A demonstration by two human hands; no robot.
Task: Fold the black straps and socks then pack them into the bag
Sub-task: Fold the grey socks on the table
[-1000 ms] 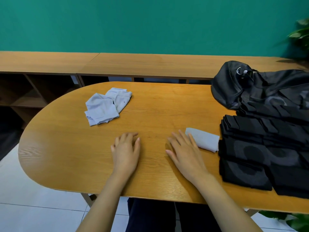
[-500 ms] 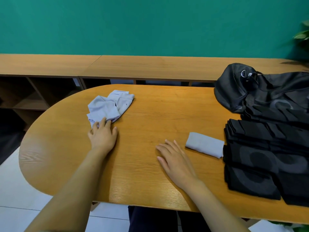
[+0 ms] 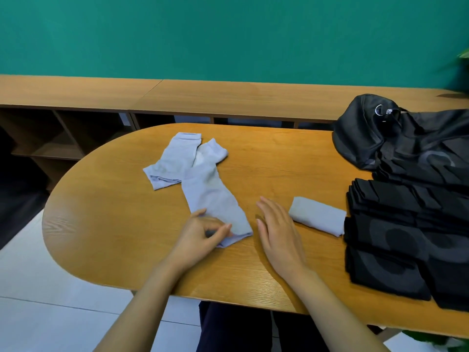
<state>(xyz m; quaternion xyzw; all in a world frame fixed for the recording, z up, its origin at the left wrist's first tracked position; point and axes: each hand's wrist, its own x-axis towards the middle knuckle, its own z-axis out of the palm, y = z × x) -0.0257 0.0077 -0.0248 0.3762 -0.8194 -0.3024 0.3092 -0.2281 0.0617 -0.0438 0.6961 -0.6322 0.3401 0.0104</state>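
Observation:
A pale grey sock [image 3: 213, 199] lies stretched out on the wooden table [image 3: 114, 237], and my left hand [image 3: 200, 237] pinches its near end. A second grey sock [image 3: 172, 163] lies crumpled behind it, partly overlapped. My right hand [image 3: 276, 229] rests flat and open on the table just right of the sock, holding nothing. A folded grey sock [image 3: 317, 215] sits to the right of that hand. Folded black straps [image 3: 396, 237] are stacked at the right edge, with the black bag [image 3: 380, 133] behind them.
A long wooden bench with open shelves [image 3: 76, 97] runs behind the table against a green wall. White floor tiles show at the lower left. A plant leaf peeks in at the far right.
My left hand took hold of one sock from the crumpled pile and dragged it toward me, stretching it out. My right hand stayed flat on the table.

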